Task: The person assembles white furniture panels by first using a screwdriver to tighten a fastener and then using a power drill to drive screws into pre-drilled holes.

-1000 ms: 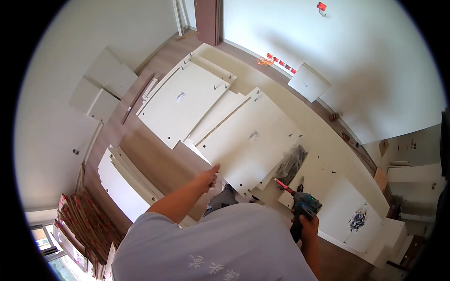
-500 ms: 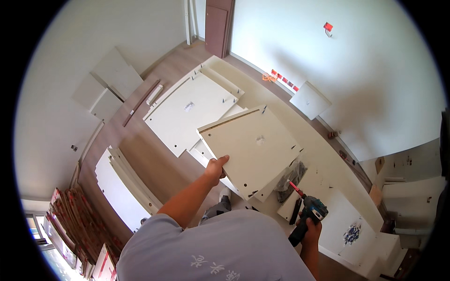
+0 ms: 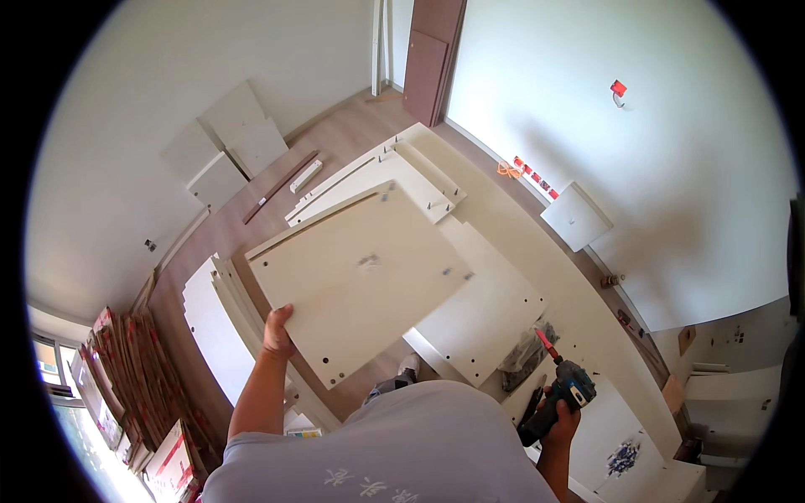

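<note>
My left hand (image 3: 278,332) grips the near left edge of a cream furniture panel (image 3: 360,281), thumb on top. The panel is held up, with a groove along its far edge and holes near its corners; it partly covers the boards beneath. At the right my right hand (image 3: 557,424) is wrapped round a cordless drill (image 3: 563,394) with a red bit pointing away from me. Beyond the drill lies a clear plastic bag (image 3: 521,362) of dark parts. Another white panel (image 3: 482,306) with holes rests to the right of the held one.
A white panel with upright pegs (image 3: 419,172) lies at the back. Stacked white boards (image 3: 214,323) are at the left, near folded brown cardboard (image 3: 151,390). A pile of small fittings (image 3: 622,459) sits at the lower right. A small white panel (image 3: 577,216) leans on the wall.
My left hand has carried the cream panel leftward, uncovering the white panel on the right. The drill stays in my right hand. The whole view has shifted slightly.
</note>
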### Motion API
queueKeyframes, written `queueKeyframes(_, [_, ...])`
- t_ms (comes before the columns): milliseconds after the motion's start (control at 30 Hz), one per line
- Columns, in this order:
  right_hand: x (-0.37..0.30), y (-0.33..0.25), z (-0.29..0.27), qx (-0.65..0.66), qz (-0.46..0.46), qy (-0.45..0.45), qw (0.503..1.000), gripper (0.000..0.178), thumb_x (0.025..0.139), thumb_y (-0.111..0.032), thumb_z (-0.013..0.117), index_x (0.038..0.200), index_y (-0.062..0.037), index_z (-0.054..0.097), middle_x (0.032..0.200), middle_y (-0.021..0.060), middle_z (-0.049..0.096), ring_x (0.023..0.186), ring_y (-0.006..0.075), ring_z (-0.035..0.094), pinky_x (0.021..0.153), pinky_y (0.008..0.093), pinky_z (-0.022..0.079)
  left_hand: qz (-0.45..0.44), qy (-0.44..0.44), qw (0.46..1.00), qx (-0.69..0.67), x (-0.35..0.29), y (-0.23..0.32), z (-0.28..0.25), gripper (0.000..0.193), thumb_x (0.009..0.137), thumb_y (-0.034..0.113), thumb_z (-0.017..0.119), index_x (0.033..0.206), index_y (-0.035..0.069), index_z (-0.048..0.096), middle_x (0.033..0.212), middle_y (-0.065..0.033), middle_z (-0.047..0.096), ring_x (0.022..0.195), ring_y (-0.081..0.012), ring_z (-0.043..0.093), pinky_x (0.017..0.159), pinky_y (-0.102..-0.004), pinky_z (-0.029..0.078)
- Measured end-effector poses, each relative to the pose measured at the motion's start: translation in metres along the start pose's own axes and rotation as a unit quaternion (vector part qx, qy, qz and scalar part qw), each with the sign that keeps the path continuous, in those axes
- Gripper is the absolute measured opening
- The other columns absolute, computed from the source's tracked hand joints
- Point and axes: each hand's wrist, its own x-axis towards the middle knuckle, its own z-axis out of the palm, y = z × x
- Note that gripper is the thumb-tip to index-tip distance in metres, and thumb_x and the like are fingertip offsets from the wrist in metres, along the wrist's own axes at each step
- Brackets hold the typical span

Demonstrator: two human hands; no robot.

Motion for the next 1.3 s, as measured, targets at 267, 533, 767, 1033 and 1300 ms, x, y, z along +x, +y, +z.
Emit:
queueKeyframes(267, [0.002, -0.001, 0.016, -0.021, 0.016, 0.014, 1.0, 0.048, 0.092, -0.008, 0.06, 0.138, 0.0035, 0.05, 0.116, 0.0208, 0.07, 0.083, 0.0244, 0.071, 0.073, 0.0366, 0.061, 0.024, 0.136, 0.99, -0.013, 0.058, -0.008, -0.054, 0.052, 0.093, 0.032, 0.063, 0.133, 0.0, 0.058, 0.124, -0.015, 0.068, 0.115, -0.0316, 0.067, 0.101, -0.0445, 0.053])
queueKeyframes(533, [0.007, 0.012, 0.006, -0.14, 0.074, 0.051, 0.986, 0.037, 0.094, -0.006, 0.062, 0.129, 0.0043, 0.061, 0.11, 0.0156, 0.073, 0.081, 0.0214, 0.07, 0.075, 0.0352, 0.059, -0.02, 0.229, 0.972, 0.049, 0.143, -0.038, -0.079, 0.05, 0.099, 0.046, 0.064, 0.128, 0.006, 0.062, 0.122, -0.0097, 0.07, 0.11, -0.0265, 0.068, 0.093, -0.0412, 0.055])
queueKeyframes(767, [0.104, 0.038, 0.02, -0.175, 0.046, 0.079, 0.98, 0.027, 0.096, -0.011, 0.066, 0.12, 0.0009, 0.067, 0.099, 0.0092, 0.074, 0.074, 0.0192, 0.069, 0.069, 0.0334, 0.057, -0.181, 0.345, 0.869, 0.305, 0.178, -0.044, -0.096, 0.067, 0.098, 0.075, 0.049, 0.099, 0.01, 0.069, 0.067, -0.001, 0.055, 0.051, -0.0177, 0.049, 0.048, -0.0361, 0.038])
queueKeyframes(1033, [0.183, 0.021, 0.033, -0.319, 0.12, 0.051, 0.939, 0.022, 0.094, -0.016, 0.068, 0.107, 0.0015, 0.07, 0.094, 0.0115, 0.073, 0.08, 0.0212, 0.069, 0.072, 0.0374, 0.056, -0.149, 0.325, 0.875, 0.326, 0.2, -0.046, -0.116, 0.075, 0.096, 0.079, 0.045, 0.103, 0.008, 0.07, 0.064, -0.0006, 0.053, 0.046, -0.0166, 0.044, 0.045, -0.0351, 0.033])
queueKeyframes(1300, [0.239, -0.012, 0.061, -0.598, 0.073, -0.042, 0.797, 0.041, 0.087, -0.026, 0.072, 0.111, 0.0069, 0.068, 0.101, 0.0251, 0.073, 0.094, 0.0398, 0.071, 0.085, 0.0467, 0.054, -0.138, 0.39, 0.793, 0.448, 0.214, -0.049, -0.128, 0.089, 0.096, 0.08, 0.044, 0.124, 0.0, 0.067, 0.081, -0.0072, 0.063, 0.063, -0.0181, 0.054, 0.054, -0.035, 0.041])
